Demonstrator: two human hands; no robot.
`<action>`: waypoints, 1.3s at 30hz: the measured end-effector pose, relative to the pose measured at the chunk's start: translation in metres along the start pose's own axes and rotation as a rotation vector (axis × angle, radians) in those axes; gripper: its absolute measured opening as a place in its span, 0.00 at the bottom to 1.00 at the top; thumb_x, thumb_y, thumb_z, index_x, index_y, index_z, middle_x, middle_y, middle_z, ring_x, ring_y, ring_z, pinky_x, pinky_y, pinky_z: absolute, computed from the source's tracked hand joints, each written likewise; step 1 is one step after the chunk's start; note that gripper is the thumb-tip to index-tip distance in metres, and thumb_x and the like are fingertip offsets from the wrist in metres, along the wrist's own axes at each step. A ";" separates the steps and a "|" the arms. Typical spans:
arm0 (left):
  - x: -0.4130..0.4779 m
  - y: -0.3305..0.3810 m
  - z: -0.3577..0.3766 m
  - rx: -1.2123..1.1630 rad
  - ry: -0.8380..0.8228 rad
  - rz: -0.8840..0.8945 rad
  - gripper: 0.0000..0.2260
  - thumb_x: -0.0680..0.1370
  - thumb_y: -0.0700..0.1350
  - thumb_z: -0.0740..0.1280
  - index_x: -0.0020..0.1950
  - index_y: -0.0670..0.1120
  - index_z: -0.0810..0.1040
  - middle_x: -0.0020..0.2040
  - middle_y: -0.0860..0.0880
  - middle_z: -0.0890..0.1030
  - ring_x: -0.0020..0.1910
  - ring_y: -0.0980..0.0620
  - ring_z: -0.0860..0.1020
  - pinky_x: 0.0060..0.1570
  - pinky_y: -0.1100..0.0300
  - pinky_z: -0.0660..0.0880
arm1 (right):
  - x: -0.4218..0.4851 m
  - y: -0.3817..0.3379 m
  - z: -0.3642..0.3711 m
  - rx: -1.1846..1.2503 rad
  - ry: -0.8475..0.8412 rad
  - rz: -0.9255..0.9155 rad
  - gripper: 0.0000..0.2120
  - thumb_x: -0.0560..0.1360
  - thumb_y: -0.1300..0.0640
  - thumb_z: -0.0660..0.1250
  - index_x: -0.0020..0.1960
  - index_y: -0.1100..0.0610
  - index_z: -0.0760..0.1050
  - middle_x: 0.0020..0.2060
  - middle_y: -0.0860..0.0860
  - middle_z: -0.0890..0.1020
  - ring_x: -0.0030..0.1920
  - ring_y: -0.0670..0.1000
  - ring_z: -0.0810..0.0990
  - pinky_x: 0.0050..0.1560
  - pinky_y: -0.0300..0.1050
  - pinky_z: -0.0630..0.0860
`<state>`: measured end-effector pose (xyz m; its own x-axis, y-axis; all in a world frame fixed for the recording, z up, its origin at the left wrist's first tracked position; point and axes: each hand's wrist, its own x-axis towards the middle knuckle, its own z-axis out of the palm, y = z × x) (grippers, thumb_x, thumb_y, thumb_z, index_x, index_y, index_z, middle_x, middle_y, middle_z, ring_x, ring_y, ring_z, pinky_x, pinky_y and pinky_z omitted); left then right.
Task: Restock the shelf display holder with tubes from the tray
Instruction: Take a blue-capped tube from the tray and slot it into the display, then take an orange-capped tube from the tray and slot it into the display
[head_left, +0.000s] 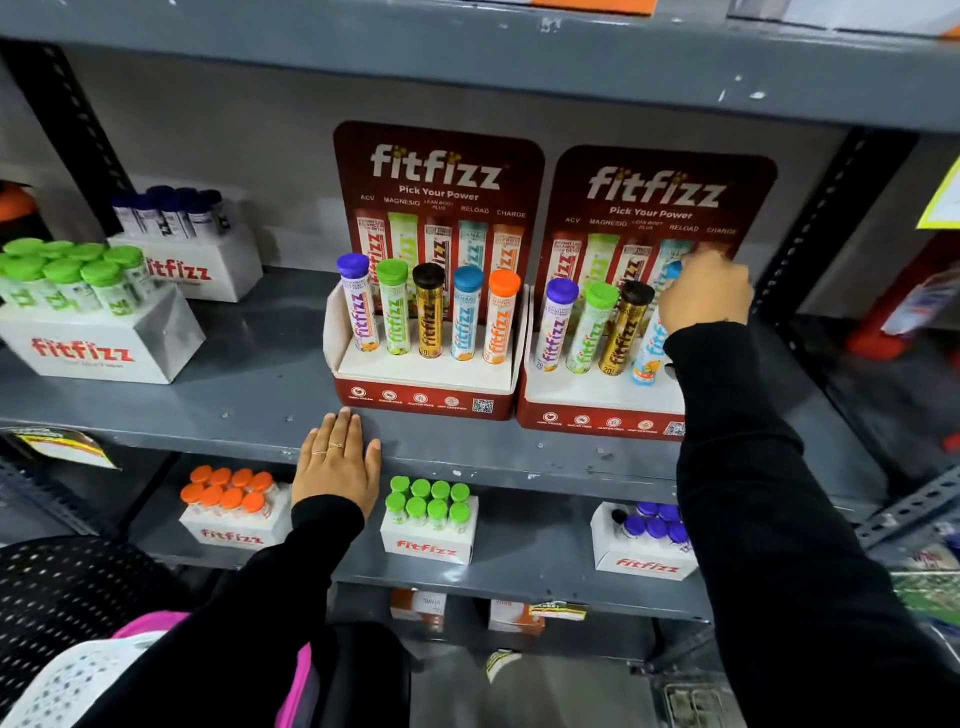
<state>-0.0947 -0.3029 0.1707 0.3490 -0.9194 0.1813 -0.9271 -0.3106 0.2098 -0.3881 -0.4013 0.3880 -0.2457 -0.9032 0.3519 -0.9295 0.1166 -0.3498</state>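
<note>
tubes are mostly in place already. the right-hand display holder (597, 400) has purple, green and black-capped ones standing in its slots, and our right hand (706, 293) is closed around the top of a blue-capped tube (649, 353) in the fourth slot, so we'd say we're mid-way through seating that one. whether it's fully down we can't tell, since the hand and sleeve cover a lot of it. the slot to the right of it is hidden behind our arm, but going by the full holder (421, 384) just left of it (purple, green, black, blue, orange), an orange tube is probably what's still owed.

our left hand (337, 462) is flat and open on the shelf edge (467, 452) below the full holder, holding nothing, just bracing.

next move, we think: push the blue one straight down, let go, then grab an orange from the orange-capped tray (234, 519) on the shelf below, left of the full holder.

writing: "fitfizz", "pick your power", then acv, magnesio, lean body plus, reload, charge. trays also say fitfizz.
</note>
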 end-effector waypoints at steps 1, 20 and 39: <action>-0.001 0.000 0.000 -0.004 0.003 0.001 0.29 0.75 0.54 0.44 0.70 0.38 0.62 0.71 0.41 0.65 0.72 0.44 0.59 0.72 0.50 0.52 | 0.001 0.002 0.002 0.001 0.004 -0.004 0.12 0.76 0.72 0.59 0.57 0.71 0.75 0.55 0.70 0.78 0.58 0.68 0.76 0.60 0.58 0.73; -0.002 0.003 -0.002 -0.010 0.037 0.012 0.29 0.76 0.54 0.43 0.68 0.37 0.64 0.70 0.40 0.67 0.71 0.43 0.61 0.71 0.48 0.54 | -0.014 -0.008 0.018 0.055 -0.009 -0.115 0.25 0.73 0.71 0.62 0.70 0.62 0.68 0.69 0.64 0.69 0.70 0.64 0.65 0.71 0.59 0.65; -0.217 -0.165 0.081 -0.119 -0.167 -0.593 0.28 0.76 0.53 0.49 0.66 0.32 0.66 0.66 0.33 0.70 0.65 0.35 0.69 0.66 0.47 0.59 | -0.317 -0.193 0.230 0.212 -0.979 -1.025 0.17 0.72 0.68 0.58 0.57 0.62 0.80 0.55 0.62 0.82 0.56 0.63 0.79 0.55 0.55 0.78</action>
<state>-0.0287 -0.0722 0.0191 0.7640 -0.6276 -0.1495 -0.5578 -0.7590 0.3358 -0.0675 -0.2328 0.1442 0.8620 -0.4757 -0.1749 -0.4984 -0.7328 -0.4633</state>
